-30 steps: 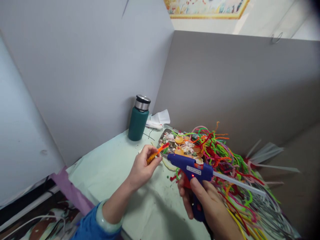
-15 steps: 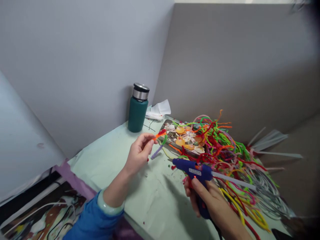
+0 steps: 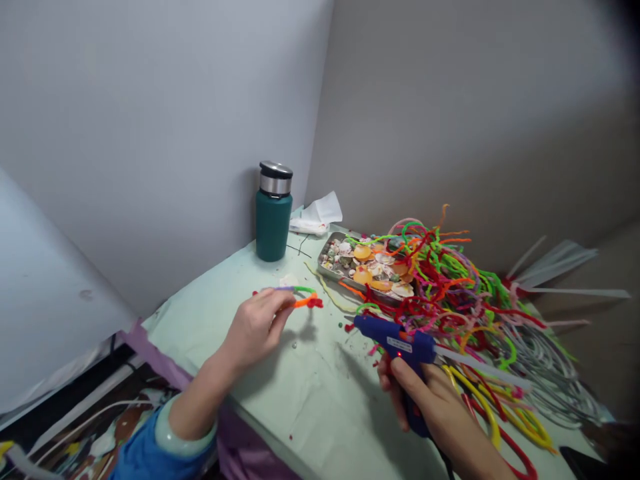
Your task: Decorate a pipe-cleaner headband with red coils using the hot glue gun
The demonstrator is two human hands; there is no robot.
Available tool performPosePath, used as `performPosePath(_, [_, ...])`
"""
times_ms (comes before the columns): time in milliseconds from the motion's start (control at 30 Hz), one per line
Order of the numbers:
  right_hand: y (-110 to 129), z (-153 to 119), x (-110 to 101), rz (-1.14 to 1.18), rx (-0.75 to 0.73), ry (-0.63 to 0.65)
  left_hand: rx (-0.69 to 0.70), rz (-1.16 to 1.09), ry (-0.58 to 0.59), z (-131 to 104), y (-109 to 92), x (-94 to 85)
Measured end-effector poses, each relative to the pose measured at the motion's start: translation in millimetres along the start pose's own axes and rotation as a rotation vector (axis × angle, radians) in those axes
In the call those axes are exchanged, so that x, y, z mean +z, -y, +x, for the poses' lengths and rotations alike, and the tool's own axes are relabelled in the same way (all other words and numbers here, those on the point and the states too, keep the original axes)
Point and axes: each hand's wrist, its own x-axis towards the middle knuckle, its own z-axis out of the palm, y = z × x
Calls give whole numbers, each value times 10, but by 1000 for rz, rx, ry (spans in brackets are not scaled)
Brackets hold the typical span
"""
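Between the thumb and fingers of my left hand point(image 3: 257, 327) is a small pipe cleaner piece point(image 3: 302, 303), with an orange stem, a red tip and a green and purple strand behind. It is held above the pale green table cover, left of the glue gun. My right hand point(image 3: 423, 393) wraps round the handle of a blue hot glue gun point(image 3: 395, 338). Its nozzle points left, a red light glows on its side, and a clear glue stick point(image 3: 483, 367) sticks out at the back. A gap separates the nozzle from the pipe cleaner piece.
Behind the glue gun, a metal tray point(image 3: 329, 272) holds seashells point(image 3: 363, 275). Tangled coloured pipe cleaners point(image 3: 450, 280) heap over its right end. A green bottle point(image 3: 273, 223) stands by the wall point(image 3: 200, 133). Clear glue sticks point(image 3: 565, 267) and a dark object point(image 3: 580, 463) lie right.
My left hand has moved left and down with the pipe cleaner piece and turned it, so the red tip now points right. My right hand still holds the glue gun. The view has shifted slightly.
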Motion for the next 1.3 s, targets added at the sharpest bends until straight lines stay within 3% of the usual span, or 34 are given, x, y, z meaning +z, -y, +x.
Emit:
performPosePath(200, [-4,-38,58,21,29,65,-97,12,187,-202,50,75])
performPosePath(400, [36,-73,129,-12,55,135,-78,-2,323,-237,17,140])
performPosePath(667, [41,-103,198,22,41,150,0,-2,329,-246,-35,24])
performPosePath(867, [3,-106,249,35,37,148,25,128,340,-243,-87,90])
performPosePath(1033, [-13,-98,259,34,54,153,0,109,314,-243,-103,95])
performPosePath(1167, [-4,-93,242,40,58,146,-126,-86,200,-243,-150,12])
performPosePath(1300, [6,-97,236,47,51,149,-476,-439,132,-236,-209,-6])
